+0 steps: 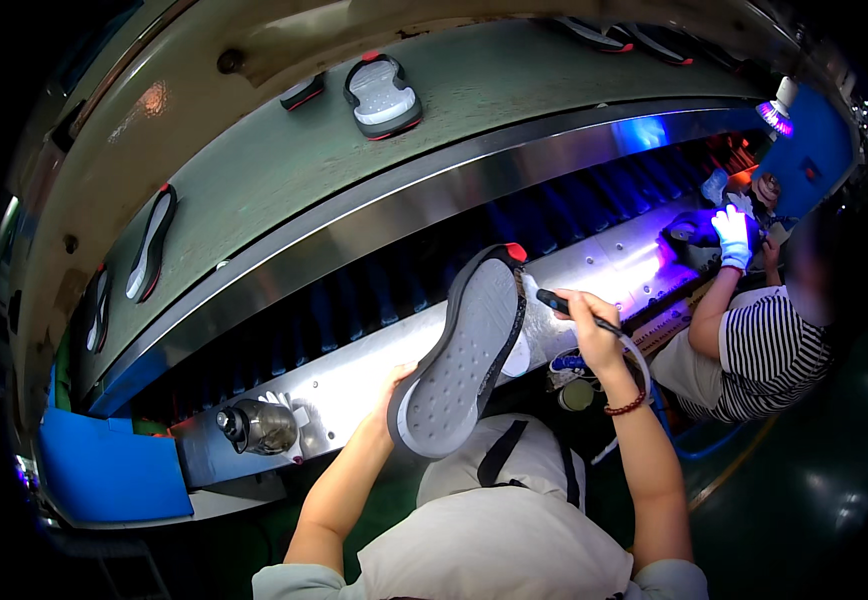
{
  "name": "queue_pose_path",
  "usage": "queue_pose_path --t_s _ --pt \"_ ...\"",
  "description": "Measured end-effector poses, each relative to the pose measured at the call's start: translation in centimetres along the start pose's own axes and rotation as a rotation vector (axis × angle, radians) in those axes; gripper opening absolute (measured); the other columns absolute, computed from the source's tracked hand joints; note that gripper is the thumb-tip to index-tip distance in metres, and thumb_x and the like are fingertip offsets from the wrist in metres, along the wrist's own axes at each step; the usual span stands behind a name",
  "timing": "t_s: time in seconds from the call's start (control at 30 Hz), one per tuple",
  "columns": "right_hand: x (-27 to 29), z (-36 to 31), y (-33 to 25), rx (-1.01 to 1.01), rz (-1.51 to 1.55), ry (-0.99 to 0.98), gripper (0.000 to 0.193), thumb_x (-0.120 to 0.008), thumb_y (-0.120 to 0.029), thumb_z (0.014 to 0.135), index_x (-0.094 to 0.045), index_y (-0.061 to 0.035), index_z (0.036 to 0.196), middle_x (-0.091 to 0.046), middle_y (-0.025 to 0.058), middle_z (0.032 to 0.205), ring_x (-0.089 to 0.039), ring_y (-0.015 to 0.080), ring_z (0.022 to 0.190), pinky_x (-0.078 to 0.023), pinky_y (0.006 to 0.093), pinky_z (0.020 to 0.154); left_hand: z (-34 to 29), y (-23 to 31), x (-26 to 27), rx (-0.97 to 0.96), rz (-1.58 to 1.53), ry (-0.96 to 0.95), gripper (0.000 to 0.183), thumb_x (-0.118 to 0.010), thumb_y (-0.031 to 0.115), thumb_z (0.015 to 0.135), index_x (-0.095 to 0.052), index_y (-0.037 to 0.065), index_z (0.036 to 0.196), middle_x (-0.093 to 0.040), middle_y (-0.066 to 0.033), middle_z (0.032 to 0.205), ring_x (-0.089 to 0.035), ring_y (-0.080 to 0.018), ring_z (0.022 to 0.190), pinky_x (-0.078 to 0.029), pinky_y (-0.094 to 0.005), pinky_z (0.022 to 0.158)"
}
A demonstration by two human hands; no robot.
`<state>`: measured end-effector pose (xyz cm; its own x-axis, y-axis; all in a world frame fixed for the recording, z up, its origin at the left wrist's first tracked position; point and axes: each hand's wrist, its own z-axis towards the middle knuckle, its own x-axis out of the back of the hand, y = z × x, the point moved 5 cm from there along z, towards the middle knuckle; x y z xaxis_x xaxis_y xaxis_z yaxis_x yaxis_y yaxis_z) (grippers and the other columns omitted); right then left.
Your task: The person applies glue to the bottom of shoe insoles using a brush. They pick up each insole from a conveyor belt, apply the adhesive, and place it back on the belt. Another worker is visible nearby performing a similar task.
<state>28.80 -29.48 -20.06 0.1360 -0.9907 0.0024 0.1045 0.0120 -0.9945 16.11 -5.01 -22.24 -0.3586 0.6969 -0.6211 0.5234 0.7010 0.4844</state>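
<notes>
A grey and black shoe sole [464, 350] with a red tip is held up in front of me, its dimpled grey inner face toward me. My left hand [394, 388] grips its left edge near the lower end, the fingers mostly hidden behind it. My right hand [594, 322] is closed around a black-handled brush [554, 300], from which a pale hose trails down past the wrist. The brush's whitish tip is at the sole's upper right rim; whether it touches cannot be made out.
Beyond the metal ledge [329, 400], a green conveyor belt [254, 165] carries several soles. A dark bottle [259, 425] stands on the ledge at left. A small container [576, 395] sits right of the sole. At right, a co-worker's gloved hand [731, 238] is under a purple-lit lamp [779, 110].
</notes>
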Motion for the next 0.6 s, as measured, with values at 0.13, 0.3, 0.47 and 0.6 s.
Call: queue_pose_path --t_s 0.13,0.3,0.47,0.6 --pt "-3.4 -1.6 -3.0 0.413 -0.296 -0.071 0.02 -0.051 -0.011 0.084 -0.061 0.0059 0.084 -0.062 0.0173 0.071 -0.061 0.0257 0.065 -0.046 0.0296 0.062 0.1 -0.4 0.3 0.021 -0.055 -0.014 0.046 -0.046 0.036 0.08 -0.053 0.004 0.112 -0.058 -0.0139 0.109 -0.058 -0.0274 0.095 -0.046 -0.0388 0.084" --pt "-4.1 -4.5 -2.2 -0.207 0.332 -0.458 0.033 -0.04 -0.015 0.09 -0.06 0.0096 0.095 -0.063 0.0189 0.083 -0.062 0.0224 0.072 -0.051 0.0294 0.067 -0.1 -0.1 0.8 0.037 -0.092 -0.025 0.046 -0.046 0.036 0.08 -0.053 0.004 0.112 -0.058 -0.0137 0.109 -0.058 -0.0273 0.095 -0.046 -0.0385 0.084" --pt "-1.0 -4.3 -1.3 -0.307 0.84 -0.088 0.04 -0.035 -0.022 0.092 -0.057 0.0103 0.093 -0.062 0.0227 0.087 -0.063 0.0253 0.07 -0.054 0.0294 0.065 0.1 -0.5 0.9 0.043 -0.142 -0.032 0.046 -0.046 0.036 0.08 -0.053 0.004 0.111 -0.058 -0.0136 0.109 -0.058 -0.0272 0.094 -0.046 -0.0383 0.084" --pt "-1.2 -5.1 -1.3 -0.314 0.859 -0.053 0.04 -0.037 -0.024 0.092 -0.057 0.01 0.093 -0.062 0.0218 0.088 -0.064 0.0237 0.071 -0.054 0.0269 0.065 0.4 -1.1 0.8 0.054 -0.182 -0.045 0.045 -0.047 0.036 0.08 -0.054 0.004 0.111 -0.058 -0.0134 0.108 -0.058 -0.0271 0.094 -0.046 -0.0381 0.083"
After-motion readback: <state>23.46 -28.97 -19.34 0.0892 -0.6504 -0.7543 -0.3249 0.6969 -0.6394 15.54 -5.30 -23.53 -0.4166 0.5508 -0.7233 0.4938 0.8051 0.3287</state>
